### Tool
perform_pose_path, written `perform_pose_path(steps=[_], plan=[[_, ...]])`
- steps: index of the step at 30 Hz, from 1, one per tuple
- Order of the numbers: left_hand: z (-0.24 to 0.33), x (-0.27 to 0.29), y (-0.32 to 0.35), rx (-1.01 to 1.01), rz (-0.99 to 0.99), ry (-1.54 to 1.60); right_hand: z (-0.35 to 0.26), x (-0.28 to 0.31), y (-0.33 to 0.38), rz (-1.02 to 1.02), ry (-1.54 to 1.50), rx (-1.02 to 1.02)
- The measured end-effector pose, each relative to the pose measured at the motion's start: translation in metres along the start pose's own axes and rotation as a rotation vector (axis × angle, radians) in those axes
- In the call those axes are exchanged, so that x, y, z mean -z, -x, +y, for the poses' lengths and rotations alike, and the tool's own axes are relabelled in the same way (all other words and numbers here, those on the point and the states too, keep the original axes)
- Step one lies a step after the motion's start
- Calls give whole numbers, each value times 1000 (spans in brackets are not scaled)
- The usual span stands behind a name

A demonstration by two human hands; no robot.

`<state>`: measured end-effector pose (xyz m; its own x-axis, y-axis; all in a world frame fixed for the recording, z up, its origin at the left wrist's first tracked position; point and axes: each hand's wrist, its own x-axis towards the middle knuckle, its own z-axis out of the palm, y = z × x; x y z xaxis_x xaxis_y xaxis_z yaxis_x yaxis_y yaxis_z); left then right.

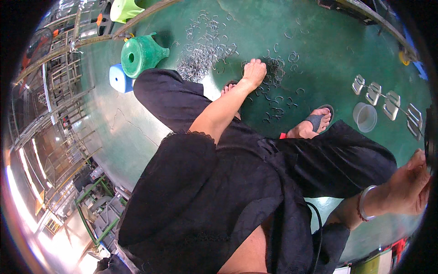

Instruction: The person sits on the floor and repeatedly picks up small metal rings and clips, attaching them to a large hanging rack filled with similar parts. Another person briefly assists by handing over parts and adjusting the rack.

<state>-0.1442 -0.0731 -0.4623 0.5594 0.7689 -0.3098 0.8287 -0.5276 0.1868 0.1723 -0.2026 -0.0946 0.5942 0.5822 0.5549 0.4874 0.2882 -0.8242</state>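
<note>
My left hand point(255, 72) reaches over the green floor with its fingers curled together. It is beside a loose pile of C-shaped metal rings point(275, 73); whatever the fingers grip is hidden. A larger heap of similar metal rings point(196, 61) lies to its left. At the far right edge, my right hand point(407, 189), with a band at the wrist, is raised with its fingers pinched together. A dark object is partly cut off beside its fingertips, and I cannot make out its kind. Near this hand, a thin rod point(399, 108) carries several whitish rectangular frames point(391, 106).
A clear plastic tub point(364, 117) stands by the rod. My sandalled foot point(315, 122) rests near the scattered rings. A green stool point(137, 57), a blue stool point(120, 77) and a lime stool point(124, 10) are at upper left. Metal racks point(64, 91) line the left side.
</note>
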Motion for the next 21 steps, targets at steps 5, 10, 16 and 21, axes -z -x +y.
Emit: perform_pose_path(steps=[5, 10, 16, 21], plan=[[2, 7, -4, 87, 13, 102, -2, -11, 10, 282, 94, -78], [2, 65, -15, 195, -8, 167, -20, -21, 13, 42, 48, -127], [45, 254, -19, 5, 116, 1085, -42, -49, 4, -199, 4, -239], [105, 395, 34, -509, 201, 1575, -56, -73, -12, -309, -108, -256]])
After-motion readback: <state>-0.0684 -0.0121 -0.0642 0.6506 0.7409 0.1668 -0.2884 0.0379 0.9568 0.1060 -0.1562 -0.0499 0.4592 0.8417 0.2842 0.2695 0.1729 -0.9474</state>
